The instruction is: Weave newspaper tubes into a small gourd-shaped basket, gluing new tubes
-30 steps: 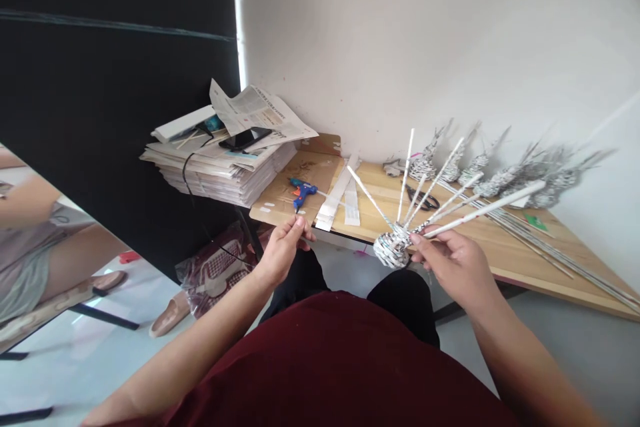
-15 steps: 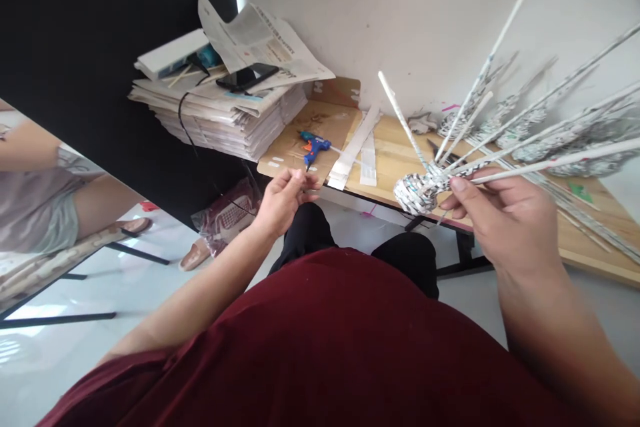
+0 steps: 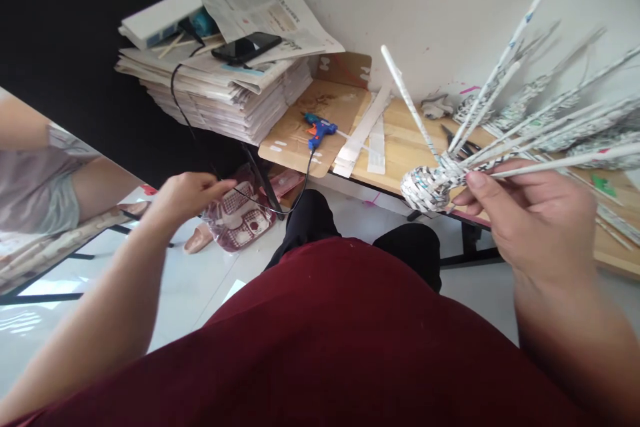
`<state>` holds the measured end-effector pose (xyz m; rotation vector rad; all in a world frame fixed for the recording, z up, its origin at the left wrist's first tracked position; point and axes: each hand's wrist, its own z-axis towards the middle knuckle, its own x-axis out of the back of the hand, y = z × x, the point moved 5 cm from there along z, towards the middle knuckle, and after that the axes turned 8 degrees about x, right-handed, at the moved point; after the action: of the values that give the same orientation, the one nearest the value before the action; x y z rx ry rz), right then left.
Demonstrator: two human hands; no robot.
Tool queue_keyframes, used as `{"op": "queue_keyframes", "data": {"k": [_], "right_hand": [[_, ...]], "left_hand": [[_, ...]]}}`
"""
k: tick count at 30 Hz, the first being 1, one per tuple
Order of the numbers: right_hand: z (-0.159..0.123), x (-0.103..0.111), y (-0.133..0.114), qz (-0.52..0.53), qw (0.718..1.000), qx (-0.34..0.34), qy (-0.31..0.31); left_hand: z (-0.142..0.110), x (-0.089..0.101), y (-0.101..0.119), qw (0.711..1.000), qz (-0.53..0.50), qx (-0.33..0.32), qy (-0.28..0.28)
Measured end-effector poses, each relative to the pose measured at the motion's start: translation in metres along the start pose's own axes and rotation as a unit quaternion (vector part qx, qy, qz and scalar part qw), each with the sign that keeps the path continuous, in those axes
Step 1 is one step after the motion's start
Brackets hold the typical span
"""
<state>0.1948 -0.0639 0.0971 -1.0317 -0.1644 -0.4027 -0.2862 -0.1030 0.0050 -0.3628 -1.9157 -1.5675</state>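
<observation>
My right hand's fingers (image 3: 483, 190) are clamped on one woven paper bulb (image 3: 425, 190), the thumb at its neck, where at least six paper rods (image 3: 407, 93) fan out. The bulb hangs in front of the counter's near edge. My left hand (image 3: 180, 200) has its fingers curled close together at one black cord (image 3: 175, 97); I cannot tell whether they grip it. Open room lies between my hands, above my two knees (image 3: 306, 220).

The cord loops below the counter (image 3: 395, 160) and rises to one blue glue gun (image 3: 321, 130), lying on a cardboard sheet (image 3: 287, 137) whose front rim sits at the counter's edge. A bare patch of cardboard separates the gun from one tall paper stack (image 3: 240, 107). On that stack are one phone (image 3: 247, 48), one white box (image 3: 163, 17) and a loose newspaper sheet (image 3: 280, 13).

Right of the gun lie at least two flat paper strips (image 3: 363, 137), reaching the near edge, with a stretch of bare wood beside them. Beyond is one dark-handled tool (image 3: 465, 147), partly hidden by the rods. At least four more woven pieces (image 3: 523, 103) stand along the wall, overlapping too much for an exact count.

Down on my left are one plastic bag (image 3: 240, 213), two slippers (image 3: 199, 239) and a seated person's leg (image 3: 103, 197).
</observation>
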Motion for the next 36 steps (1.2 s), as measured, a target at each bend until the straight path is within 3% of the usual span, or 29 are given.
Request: {"op": "queue_keyframes", "data": {"k": [2, 4, 5, 9, 11, 14, 18, 20, 21, 23, 24, 25, 26, 27, 28, 29, 31, 34, 36], "right_hand": [[0.001, -0.003, 0.000, 0.007, 1.000, 0.003, -0.005], [0.003, -0.007, -0.001, 0.015, 1.000, 0.004, -0.011], [0.003, -0.009, -0.001, 0.020, 1.000, 0.003, -0.014], [0.004, -0.015, -0.005, 0.027, 0.999, 0.006, -0.026], [0.003, -0.017, -0.007, 0.023, 0.999, 0.014, -0.034], [0.001, -0.017, -0.008, 0.022, 0.999, 0.020, -0.043], [-0.001, -0.015, -0.008, 0.013, 0.999, 0.023, -0.042], [-0.002, -0.013, -0.005, 0.017, 0.999, 0.021, -0.039], [-0.002, -0.012, -0.003, 0.022, 0.999, 0.018, -0.039], [-0.003, -0.009, 0.004, 0.038, 0.998, 0.007, -0.039], [-0.004, -0.008, 0.008, 0.045, 0.998, 0.001, -0.041], [-0.005, -0.007, 0.013, 0.051, 0.998, -0.005, -0.044], [-0.006, -0.008, 0.017, 0.055, 0.997, -0.012, -0.051], [-0.007, -0.009, 0.020, 0.058, 0.996, -0.019, -0.060], [-0.007, -0.011, 0.023, 0.057, 0.996, -0.026, -0.071], [-0.008, -0.013, 0.025, 0.053, 0.995, -0.032, -0.084], [-0.010, -0.019, 0.026, 0.039, 0.992, -0.042, -0.109], [-0.013, -0.027, 0.022, 0.006, 0.988, -0.048, -0.144], [-0.017, -0.032, 0.019, -0.008, 0.983, -0.062, -0.171]], "left_hand": [[0.002, 0.022, -0.011, 0.995, 0.059, -0.075, 0.031], [-0.001, 0.009, -0.005, 0.990, 0.085, -0.115, 0.005], [-0.005, -0.007, 0.005, 0.989, 0.084, -0.124, -0.013], [-0.027, -0.114, 0.059, 0.964, -0.018, -0.137, -0.226], [-0.031, -0.156, 0.079, 0.951, -0.033, -0.143, -0.273], [-0.029, -0.201, 0.090, 0.930, -0.053, -0.119, -0.345], [-0.030, -0.232, 0.106, 0.898, -0.140, -0.060, -0.413], [-0.031, -0.228, 0.114, 0.889, -0.173, -0.029, -0.423], [-0.029, -0.217, 0.115, 0.893, -0.185, -0.010, -0.410], [-0.016, -0.176, 0.111, 0.920, -0.204, 0.005, -0.333], [-0.005, -0.146, 0.107, 0.944, -0.219, 0.003, -0.248], [0.006, -0.111, 0.100, 0.966, -0.228, 0.000, -0.119], [0.012, -0.075, 0.094, 0.974, -0.225, -0.006, 0.031], [0.012, -0.043, 0.092, 0.963, -0.206, -0.032, 0.174], [0.008, -0.023, 0.097, 0.948, -0.175, -0.074, 0.255], [0.001, -0.014, 0.106, 0.940, -0.148, -0.127, 0.281], [-0.015, -0.025, 0.132, 0.943, -0.147, -0.209, 0.211], [-0.042, -0.082, 0.173, 0.955, -0.189, -0.228, -0.035], [-0.054, -0.117, 0.195, 0.948, -0.179, -0.231, -0.128]]}}
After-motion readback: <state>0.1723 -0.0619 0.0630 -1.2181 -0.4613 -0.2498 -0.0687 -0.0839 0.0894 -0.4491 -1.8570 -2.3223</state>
